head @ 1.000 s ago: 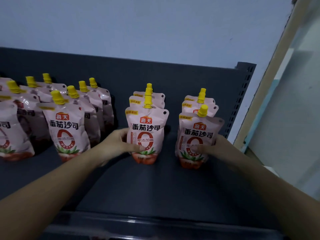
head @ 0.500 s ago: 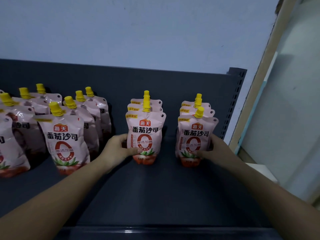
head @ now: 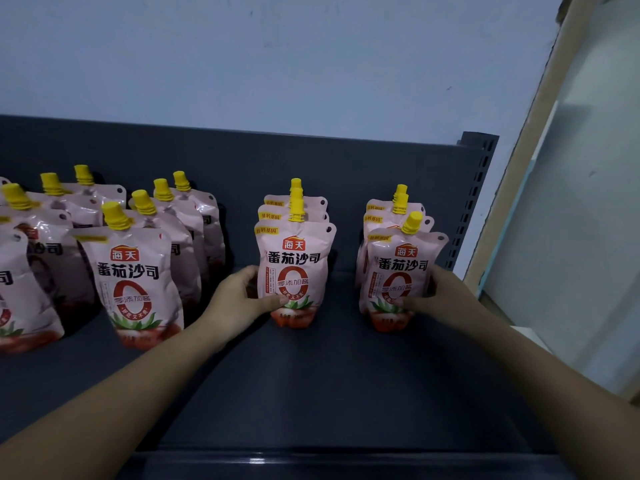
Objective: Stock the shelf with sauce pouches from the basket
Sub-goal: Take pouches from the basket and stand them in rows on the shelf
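— In the head view, how are the tomato sauce pouches held?
— On the shelf (head: 329,393), the centre pouch (head: 294,271) is gripped low by the left hand (head: 239,299), and the right pouch (head: 401,271) by the right hand (head: 440,296).
— Handling?
— Soft, slippery film is judged likely; the lower sides are best pinched.

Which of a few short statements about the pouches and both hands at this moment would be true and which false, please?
1. The left hand grips the front pouch of the middle row. True.
2. The right hand holds nothing. False: it grips the front pouch of the right-hand row.
3. The pouches in view have yellow caps. True.
4. The pouches lie flat on the shelf. False: they stand upright, in rows running front to back.
5. A basket stands between the two hands. False: only bare shelf lies there, and no basket is in view.
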A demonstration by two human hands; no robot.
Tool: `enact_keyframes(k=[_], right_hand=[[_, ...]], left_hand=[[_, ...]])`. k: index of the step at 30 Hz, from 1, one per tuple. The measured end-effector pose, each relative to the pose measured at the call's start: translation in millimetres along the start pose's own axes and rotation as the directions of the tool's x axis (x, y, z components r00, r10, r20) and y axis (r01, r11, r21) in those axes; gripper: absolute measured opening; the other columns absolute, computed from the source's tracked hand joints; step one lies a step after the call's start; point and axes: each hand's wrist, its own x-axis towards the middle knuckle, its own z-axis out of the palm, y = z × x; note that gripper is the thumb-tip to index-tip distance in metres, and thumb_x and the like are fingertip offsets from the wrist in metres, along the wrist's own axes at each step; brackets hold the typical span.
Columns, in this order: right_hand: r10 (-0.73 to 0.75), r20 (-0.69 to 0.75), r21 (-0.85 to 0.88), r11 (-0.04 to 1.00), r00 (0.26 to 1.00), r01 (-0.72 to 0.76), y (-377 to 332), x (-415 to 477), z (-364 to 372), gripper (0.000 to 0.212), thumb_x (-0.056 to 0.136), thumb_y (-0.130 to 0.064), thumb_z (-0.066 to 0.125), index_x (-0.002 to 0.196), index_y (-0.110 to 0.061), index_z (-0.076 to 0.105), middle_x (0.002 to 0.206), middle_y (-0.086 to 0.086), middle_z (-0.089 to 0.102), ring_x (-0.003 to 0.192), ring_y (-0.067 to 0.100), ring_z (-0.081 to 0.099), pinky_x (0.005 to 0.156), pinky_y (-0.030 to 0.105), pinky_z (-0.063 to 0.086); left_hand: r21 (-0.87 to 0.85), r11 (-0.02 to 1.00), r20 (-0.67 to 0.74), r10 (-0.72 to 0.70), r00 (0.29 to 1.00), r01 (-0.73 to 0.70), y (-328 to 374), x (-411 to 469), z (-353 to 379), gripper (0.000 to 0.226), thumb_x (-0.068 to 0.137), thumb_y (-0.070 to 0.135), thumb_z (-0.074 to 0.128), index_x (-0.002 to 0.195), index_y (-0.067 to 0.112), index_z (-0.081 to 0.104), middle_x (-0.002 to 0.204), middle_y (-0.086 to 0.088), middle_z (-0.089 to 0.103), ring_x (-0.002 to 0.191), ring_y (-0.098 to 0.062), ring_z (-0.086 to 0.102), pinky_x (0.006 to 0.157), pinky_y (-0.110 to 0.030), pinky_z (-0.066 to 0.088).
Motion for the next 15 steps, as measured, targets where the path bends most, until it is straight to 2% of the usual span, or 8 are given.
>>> enact_keyframes(k=[2,6,8,10,11,12,14,15], right_hand=[[0.006,0.012,0.003,1.000,1.000,-0.006,2,0,0,0.047,0.074,-0.012,0.076,0.112,-0.026,0.051,0.107,-0.009,0.062,0.102,0.014,0.060,0.093,0.036,0.050],[0.020,0.051,0.048,0.999,0.999,-0.022,7,0,1,0.049,0.076,-0.012,0.074,0.115,-0.028,0.048,0.107,-0.013,0.061,0.105,0.012,0.059,0.095,0.037,0.050],[0.030,0.050,0.094,0.995,0.998,-0.035,9,1,0,0.056,0.075,-0.012,0.075,0.121,-0.021,0.046,0.115,-0.008,0.061,0.106,0.014,0.059,0.092,0.036,0.051],[0.059,0.020,0.185,0.981,0.998,-0.062,10,1,-1,0.060,0.073,-0.010,0.076,0.121,-0.018,0.041,0.115,-0.005,0.059,0.102,0.014,0.059,0.084,0.032,0.053],[0.075,0.002,0.237,0.969,0.997,-0.073,9,2,0,0.061,0.072,-0.010,0.077,0.119,-0.019,0.039,0.113,-0.005,0.059,0.100,0.013,0.059,0.083,0.032,0.052],[0.087,-0.016,0.280,0.957,0.996,-0.079,10,2,0,0.064,0.070,-0.009,0.078,0.119,-0.020,0.037,0.112,-0.005,0.058,0.102,0.015,0.058,0.085,0.034,0.052],[0.101,-0.024,0.342,0.936,0.995,-0.087,11,4,1,0.073,0.069,-0.006,0.079,0.125,-0.021,0.036,0.114,-0.005,0.057,0.110,0.019,0.056,0.094,0.041,0.050],[0.103,-0.009,0.371,0.924,0.995,-0.092,12,4,2,0.077,0.069,-0.005,0.078,0.130,-0.021,0.035,0.118,-0.003,0.057,0.113,0.020,0.055,0.096,0.042,0.048]], left_hand=[[0.047,0.998,-0.086,-0.034,0.996,0.038,3,-4,3,0.041,0.070,0.013,0.080,0.101,0.014,0.052,0.092,0.006,0.063,0.083,-0.006,0.060,0.067,-0.021,0.049],[0.137,0.987,-0.283,-0.043,0.958,0.085,12,-23,8,0.038,0.070,0.020,0.079,0.078,0.011,0.042,0.070,-0.001,0.047,0.064,-0.016,0.043,0.058,-0.032,0.036],[-0.010,0.999,-0.232,-0.038,0.972,0.037,20,-38,17,0.038,0.075,0.010,0.074,0.059,0.014,0.039,0.056,0.000,0.039,0.054,-0.014,0.034,0.053,-0.029,0.029],[-0.119,0.993,-0.055,-0.027,0.998,0.020,36,-54,34,0.036,0.077,0.009,0.072,0.053,0.019,0.046,0.053,0.002,0.043,0.051,-0.011,0.037,0.053,-0.028,0.032],[-0.124,0.991,0.066,-0.034,0.997,0.042,40,-57,45,0.024,0.079,0.012,0.070,0.063,0.020,0.055,0.062,0.002,0.052,0.058,-0.011,0.046,0.056,-0.029,0.039],[-0.118,0.989,0.175,-0.067,0.982,0.088,51,-60,56,0.010,0.081,0.016,0.069,0.084,0.021,0.060,0.081,0.002,0.060,0.073,-0.010,0.055,0.067,-0.027,0.046],[-0.084,0.983,0.312,-0.132,0.941,0.165,60,-54,82,0.046,0.082,0.022,0.068,0.122,0.023,0.046,0.118,0.007,0.052,0.107,-0.008,0.052,0.088,-0.020,0.044],[-0.101,0.978,0.330,-0.142,0.933,0.184,60,-46,96,0.056,0.080,0.021,0.069,0.127,0.024,0.038,0.124,0.011,0.047,0.112,-0.004,0.048,0.091,-0.016,0.041]])
